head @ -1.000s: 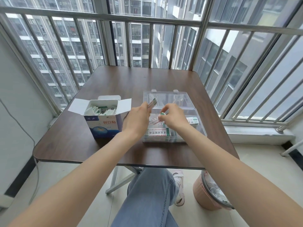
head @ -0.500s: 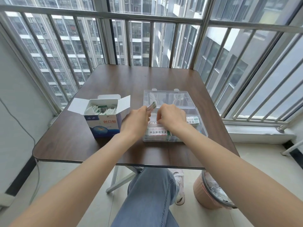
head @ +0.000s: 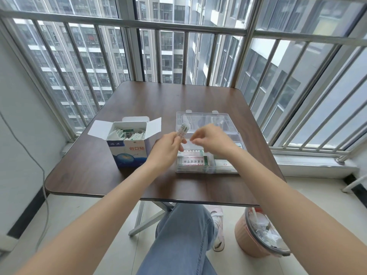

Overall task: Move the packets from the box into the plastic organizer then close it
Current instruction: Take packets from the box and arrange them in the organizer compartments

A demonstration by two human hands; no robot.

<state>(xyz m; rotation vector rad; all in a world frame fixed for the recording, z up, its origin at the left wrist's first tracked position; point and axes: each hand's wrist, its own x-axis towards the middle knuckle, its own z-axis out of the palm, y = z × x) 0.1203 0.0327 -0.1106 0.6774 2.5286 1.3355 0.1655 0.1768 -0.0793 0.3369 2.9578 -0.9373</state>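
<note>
An open white and blue cardboard box (head: 128, 154) stands on the table, with several white packets (head: 127, 133) inside. To its right lies the clear plastic organizer (head: 228, 169), its lid (head: 202, 121) folded back flat. Packets (head: 191, 160) lie in its front compartments. My left hand (head: 168, 148) holds a small stack of packets (head: 182, 130) upright beside the organizer's left edge. My right hand (head: 212, 138) hovers over the organizer with fingers loosely curled and nothing visible in them.
The brown table (head: 95, 171) stands against a balcony railing (head: 178, 23). A pink waste bin (head: 258, 235) sits on the floor under the table's right front corner. My knee in jeans (head: 184, 231) is below the front edge.
My right hand has let go of the packet it held into the organizer and lifted toward the stack in my left hand. My left hand stayed near the organizer's left edge.
</note>
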